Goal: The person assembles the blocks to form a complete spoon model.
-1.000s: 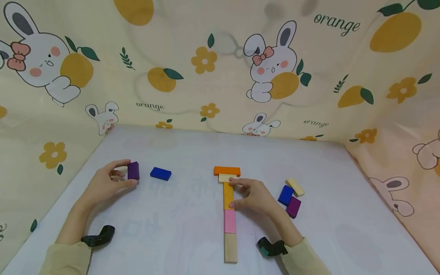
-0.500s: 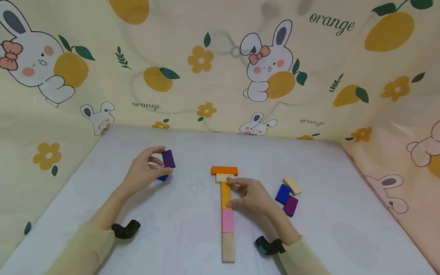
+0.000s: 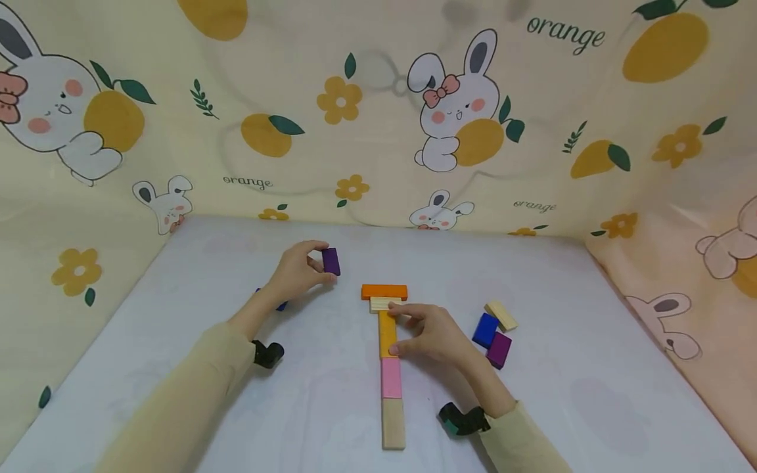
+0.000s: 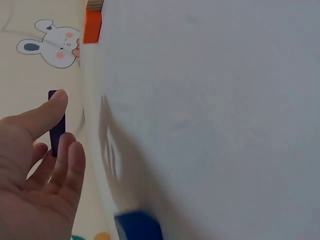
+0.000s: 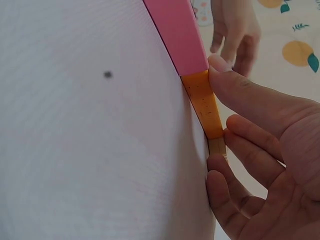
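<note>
My left hand [image 3: 296, 270] pinches a purple block [image 3: 331, 261] between thumb and fingertips, above the white table and left of a row of blocks. In the left wrist view, the purple block [image 4: 57, 130] shows its narrow side. My right hand [image 3: 434, 333] has thumb and fingers at opposite ends of a yellow-orange block [image 3: 387, 334], gripping it within the row. A pink block [image 3: 391, 378] and a plain wooden block [image 3: 393, 424] continue the row toward me. Beyond it, a pale wooden block [image 3: 377, 305] and an orange block [image 3: 384, 292] lie crosswise.
Beneath my left wrist, a blue block [image 3: 282, 306] is mostly hidden. To the right lie loose blocks: blue [image 3: 485, 330], purple [image 3: 499, 349] and pale wood [image 3: 501, 315]. A rabbit-and-orange patterned cloth [image 3: 355, 151] walls in the back and sides of the table [image 3: 532, 407].
My left hand has carried the purple block rightward and farther back, passing over the blue block. My right hand stays at the yellow-orange block.
</note>
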A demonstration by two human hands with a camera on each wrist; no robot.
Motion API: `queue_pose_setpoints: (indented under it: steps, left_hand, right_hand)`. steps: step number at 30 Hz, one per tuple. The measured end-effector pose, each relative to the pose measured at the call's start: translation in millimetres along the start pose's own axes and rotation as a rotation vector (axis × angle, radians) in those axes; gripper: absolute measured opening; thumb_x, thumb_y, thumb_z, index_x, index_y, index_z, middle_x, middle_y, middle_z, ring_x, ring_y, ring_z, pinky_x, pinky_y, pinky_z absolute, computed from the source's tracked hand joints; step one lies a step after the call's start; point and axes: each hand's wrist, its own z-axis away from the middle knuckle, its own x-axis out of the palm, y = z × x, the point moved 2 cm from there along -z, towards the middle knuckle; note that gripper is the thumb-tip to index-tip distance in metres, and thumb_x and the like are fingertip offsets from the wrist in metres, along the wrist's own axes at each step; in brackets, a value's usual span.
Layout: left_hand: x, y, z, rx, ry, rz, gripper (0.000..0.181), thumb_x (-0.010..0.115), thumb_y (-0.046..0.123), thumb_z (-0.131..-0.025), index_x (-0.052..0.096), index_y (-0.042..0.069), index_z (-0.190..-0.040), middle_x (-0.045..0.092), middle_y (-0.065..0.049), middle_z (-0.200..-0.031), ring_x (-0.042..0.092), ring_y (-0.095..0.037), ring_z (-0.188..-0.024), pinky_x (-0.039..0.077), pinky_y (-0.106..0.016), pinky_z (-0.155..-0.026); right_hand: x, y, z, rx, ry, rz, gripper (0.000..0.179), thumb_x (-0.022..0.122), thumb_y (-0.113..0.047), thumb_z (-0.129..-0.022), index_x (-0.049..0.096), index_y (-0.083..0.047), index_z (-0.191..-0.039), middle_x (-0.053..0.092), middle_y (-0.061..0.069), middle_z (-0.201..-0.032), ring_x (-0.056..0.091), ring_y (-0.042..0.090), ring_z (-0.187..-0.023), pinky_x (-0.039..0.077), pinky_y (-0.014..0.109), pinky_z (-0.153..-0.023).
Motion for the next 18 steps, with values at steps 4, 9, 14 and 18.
queue_pose_setpoints:
  steps: [4,9,14,18]
  left_hand:
    - [9.7,5.8,-7.7,-0.028,-0.004,-0.005,0.069,0.084,0.012,-0.080,0.050,0.001,-0.139,0.056,-0.015,-0.125,0.060,-0.025,-0.088,0.052,-0.036,-0.080]
    - [29.3,4.1,-20.2,-0.024,-0.061,-0.043,0.070,0.084,0.013,-0.079,0.049,0.000,-0.139,0.054,-0.014,-0.132,0.061,-0.021,-0.081,0.053,-0.032,-0.080]
    - [44.1,4.9,-25.6,-0.033,-0.131,-0.075,0.072,0.082,0.006,-0.080,0.046,-0.001,-0.142,0.052,-0.015,-0.138,0.061,-0.018,-0.079,0.053,-0.028,-0.078]
    - [49.1,8.9,-27.0,-0.041,-0.161,-0.091,0.073,0.079,0.003,-0.083,0.042,-0.001,-0.145,0.050,-0.018,-0.140,0.060,-0.018,-0.081,0.053,-0.027,-0.079]
  right_hand:
    - [1,-2,-3.9,0.009,-0.006,0.005,0.064,0.091,-0.033,-0.069,0.067,-0.027,-0.128,0.062,-0.009,-0.123,0.055,0.018,-0.094,0.051,0.033,-0.076]
    - [-1,-3,-3.3,0.006,-0.009,0.010,0.063,0.091,-0.031,-0.070,0.068,-0.024,-0.128,0.062,-0.008,-0.124,0.055,0.019,-0.095,0.050,0.034,-0.076]
    - [-1,-2,-1.7,0.013,-0.011,0.010,0.062,0.090,-0.033,-0.071,0.068,-0.025,-0.128,0.063,-0.006,-0.124,0.055,0.020,-0.095,0.050,0.034,-0.075]
    - [-1,-1,-0.7,0.017,-0.013,0.006,0.062,0.090,-0.034,-0.071,0.068,-0.025,-0.128,0.063,-0.007,-0.124,0.055,0.020,-0.096,0.050,0.034,-0.075]
